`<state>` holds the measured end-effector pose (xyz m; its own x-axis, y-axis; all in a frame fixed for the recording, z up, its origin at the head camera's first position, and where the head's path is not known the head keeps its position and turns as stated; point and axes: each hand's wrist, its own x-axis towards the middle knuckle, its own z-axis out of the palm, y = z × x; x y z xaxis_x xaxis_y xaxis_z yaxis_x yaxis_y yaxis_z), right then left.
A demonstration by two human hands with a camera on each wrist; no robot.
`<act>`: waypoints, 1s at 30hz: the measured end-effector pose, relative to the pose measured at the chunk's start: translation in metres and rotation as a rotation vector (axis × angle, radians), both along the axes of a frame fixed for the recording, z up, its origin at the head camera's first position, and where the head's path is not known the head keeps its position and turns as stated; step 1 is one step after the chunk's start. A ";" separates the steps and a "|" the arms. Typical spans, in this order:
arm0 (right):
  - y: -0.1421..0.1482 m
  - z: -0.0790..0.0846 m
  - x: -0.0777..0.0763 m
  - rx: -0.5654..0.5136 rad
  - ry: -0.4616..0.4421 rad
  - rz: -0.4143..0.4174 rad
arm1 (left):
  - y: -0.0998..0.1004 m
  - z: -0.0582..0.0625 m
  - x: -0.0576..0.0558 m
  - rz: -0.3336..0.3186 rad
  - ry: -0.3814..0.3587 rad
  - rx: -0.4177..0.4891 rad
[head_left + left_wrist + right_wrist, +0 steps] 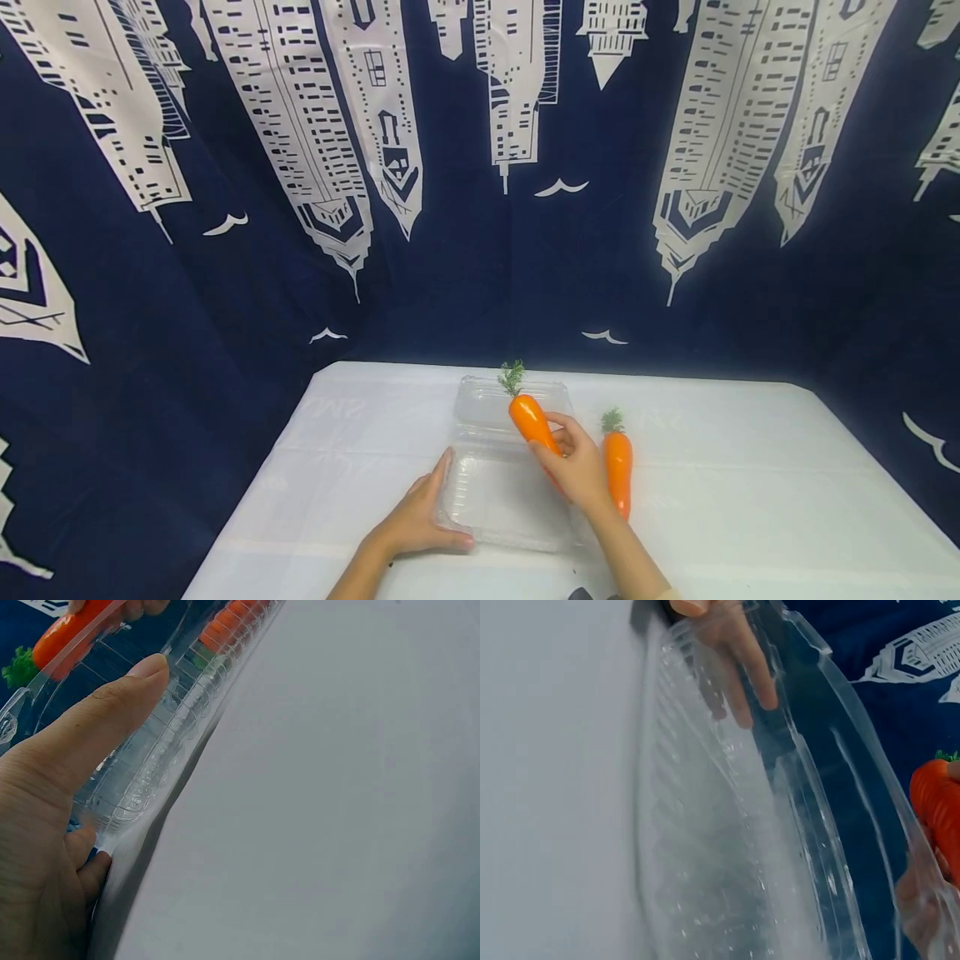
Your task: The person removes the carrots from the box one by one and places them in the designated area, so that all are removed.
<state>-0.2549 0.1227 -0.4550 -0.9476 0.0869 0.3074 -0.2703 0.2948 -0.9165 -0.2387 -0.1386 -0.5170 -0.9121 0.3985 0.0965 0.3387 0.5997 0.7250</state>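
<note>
In the head view a clear plastic clamshell box (510, 500) lies on the table, its lid (480, 404) folded back at the far side. My left hand (420, 517) spans its near left corner, thumb along the near wall and fingers extended against the left side. In the left wrist view that thumb (112, 712) looks straight. An orange carrot (528, 414) with a green leafy top is held by my right hand (577, 467) above the box's right part, tilted with its top pointing away. Its lower end is partly hidden by the hand.
A second carrot (618, 467) lies on the table right of the box, partly behind my right wrist. The white tabletop (750, 483) extends to both sides. A dark blue cloth (510, 292) with white building prints hangs behind. A small dark object (581, 594) shows at the bottom edge.
</note>
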 end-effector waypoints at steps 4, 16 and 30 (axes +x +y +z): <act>0.012 0.003 0.003 -0.026 -0.005 -0.026 | -0.001 0.000 0.000 -0.007 0.007 0.020; 0.050 0.001 0.014 0.075 -0.152 -0.154 | -0.002 -0.002 0.002 -0.014 0.007 0.033; 0.097 -0.013 0.019 0.121 -0.271 -0.264 | -0.001 -0.001 0.000 -0.011 0.009 0.031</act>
<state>-0.2361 0.2199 -0.4676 -0.9459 0.3165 0.0720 0.0761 0.4318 -0.8987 -0.2384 -0.1398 -0.5179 -0.9066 0.4055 0.1170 0.3518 0.5730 0.7402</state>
